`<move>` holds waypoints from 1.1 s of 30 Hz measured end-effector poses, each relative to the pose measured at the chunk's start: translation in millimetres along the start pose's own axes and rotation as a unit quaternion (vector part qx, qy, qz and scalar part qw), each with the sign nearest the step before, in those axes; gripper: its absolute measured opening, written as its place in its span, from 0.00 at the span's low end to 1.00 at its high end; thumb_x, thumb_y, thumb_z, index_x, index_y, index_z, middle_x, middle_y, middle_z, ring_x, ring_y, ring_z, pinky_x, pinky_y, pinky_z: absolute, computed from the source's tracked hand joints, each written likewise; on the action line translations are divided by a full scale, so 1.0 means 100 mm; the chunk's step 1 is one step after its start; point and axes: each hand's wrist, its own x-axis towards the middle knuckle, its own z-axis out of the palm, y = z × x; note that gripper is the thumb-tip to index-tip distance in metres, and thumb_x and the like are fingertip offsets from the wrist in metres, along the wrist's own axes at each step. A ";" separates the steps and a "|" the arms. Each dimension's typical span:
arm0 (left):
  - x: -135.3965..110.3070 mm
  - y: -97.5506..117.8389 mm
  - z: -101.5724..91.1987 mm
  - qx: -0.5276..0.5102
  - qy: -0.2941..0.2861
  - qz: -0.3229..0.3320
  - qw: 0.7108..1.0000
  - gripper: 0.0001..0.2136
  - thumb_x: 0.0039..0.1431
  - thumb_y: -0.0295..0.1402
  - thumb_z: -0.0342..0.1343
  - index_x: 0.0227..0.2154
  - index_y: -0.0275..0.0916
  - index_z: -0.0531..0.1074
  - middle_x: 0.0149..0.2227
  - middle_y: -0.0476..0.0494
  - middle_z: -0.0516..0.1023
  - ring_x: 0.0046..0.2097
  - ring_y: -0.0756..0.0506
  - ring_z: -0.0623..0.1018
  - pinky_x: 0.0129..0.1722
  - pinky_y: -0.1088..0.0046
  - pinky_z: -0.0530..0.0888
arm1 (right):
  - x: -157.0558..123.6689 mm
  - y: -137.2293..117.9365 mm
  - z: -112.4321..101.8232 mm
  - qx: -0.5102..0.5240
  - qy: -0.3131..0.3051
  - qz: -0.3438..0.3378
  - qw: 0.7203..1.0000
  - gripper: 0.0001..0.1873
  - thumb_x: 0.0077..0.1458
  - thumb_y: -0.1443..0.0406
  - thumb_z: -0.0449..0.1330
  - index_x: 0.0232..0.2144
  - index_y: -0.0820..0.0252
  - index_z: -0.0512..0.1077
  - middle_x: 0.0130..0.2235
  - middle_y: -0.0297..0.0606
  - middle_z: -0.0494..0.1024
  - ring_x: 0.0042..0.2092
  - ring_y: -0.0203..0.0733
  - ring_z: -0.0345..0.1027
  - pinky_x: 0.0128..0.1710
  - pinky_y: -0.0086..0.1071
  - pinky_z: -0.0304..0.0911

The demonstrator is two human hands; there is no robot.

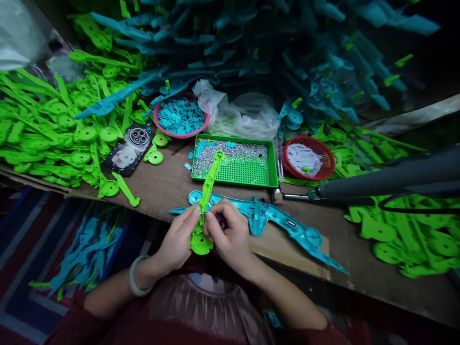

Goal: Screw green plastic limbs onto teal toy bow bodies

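Note:
Both my hands meet at the table's near edge around a bright green plastic part (pixel 207 191), a long arm ending in a round disc. My left hand (pixel 178 238) grips it from the left, fingers closed on its lower stem. My right hand (pixel 229 233) pinches it from the right, just above the disc. A long teal plastic toy shell (pixel 268 218) lies on the table right behind my hands, stretching off to the right.
A green tray (pixel 235 178) with small metal screws sits behind. A pink bowl (pixel 157 120) of teal bits, a red basket (pixel 321 148), a phone (pixel 129 148) and a clear bag (pixel 244 115) stand around it. Green parts (pixel 46 129) are heaped left and right, teal parts (pixel 251 43) at the back. A dark tool (pixel 388 179) lies at right.

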 end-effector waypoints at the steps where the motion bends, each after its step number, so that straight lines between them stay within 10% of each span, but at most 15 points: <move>1: 0.00 -0.01 -0.01 0.007 0.002 0.004 1.000 0.21 0.52 0.46 0.66 0.44 0.37 0.77 0.35 0.45 0.79 0.41 0.44 0.77 0.41 0.70 0.73 | 0.00 -0.01 0.00 -0.005 0.003 -0.005 1.000 0.11 0.63 0.64 0.54 0.26 0.56 0.64 0.25 0.31 0.65 0.28 0.35 0.62 0.29 0.32 0.58; 11: -0.02 0.01 0.01 0.068 -0.030 0.068 0.995 0.17 0.61 0.44 0.58 0.24 0.37 0.69 0.22 0.51 0.70 0.28 0.50 0.73 0.30 0.75 0.69 | -0.05 -0.06 -0.08 0.041 -0.060 0.047 0.996 0.10 0.64 0.62 0.54 0.29 0.56 0.66 0.26 0.31 0.71 0.26 0.34 0.64 0.32 0.32 0.62; 23: 0.12 0.46 0.00 0.106 0.007 0.233 0.967 0.15 0.67 0.47 0.50 0.41 0.40 0.69 0.25 0.52 0.68 0.31 0.50 0.75 0.34 0.73 0.74 | 0.28 0.15 -0.49 0.183 -0.159 0.169 0.955 0.15 0.52 0.53 0.64 0.32 0.59 0.74 0.23 0.28 0.65 0.23 0.30 0.52 0.21 0.27 0.48; 25: 0.13 0.55 0.01 0.224 0.030 0.319 0.921 0.15 0.68 0.46 0.46 0.41 0.40 0.69 0.27 0.49 0.70 0.35 0.47 0.76 0.38 0.70 0.75 | 0.26 0.17 -0.41 0.209 -0.120 0.153 0.958 0.15 0.53 0.52 0.64 0.31 0.58 0.73 0.24 0.28 0.65 0.23 0.31 0.55 0.22 0.27 0.51; 30: 0.23 0.68 -0.14 0.541 0.072 0.536 0.644 0.10 0.66 0.39 0.53 0.39 0.37 0.72 0.44 0.36 0.75 0.48 0.42 0.74 0.50 0.64 0.71 | 0.25 0.11 -0.46 0.112 -0.014 0.035 0.993 0.10 0.59 0.58 0.59 0.32 0.58 0.72 0.27 0.31 0.69 0.28 0.33 0.61 0.29 0.29 0.58; 33: 0.25 0.67 -0.17 0.539 0.053 0.477 0.692 0.12 0.70 0.36 0.45 0.37 0.37 0.72 0.35 0.42 0.75 0.41 0.46 0.76 0.45 0.69 0.72 | 0.19 -0.03 -0.55 -0.001 -0.104 -0.040 0.994 0.09 0.61 0.62 0.57 0.30 0.59 0.72 0.29 0.33 0.72 0.32 0.35 0.65 0.33 0.30 0.61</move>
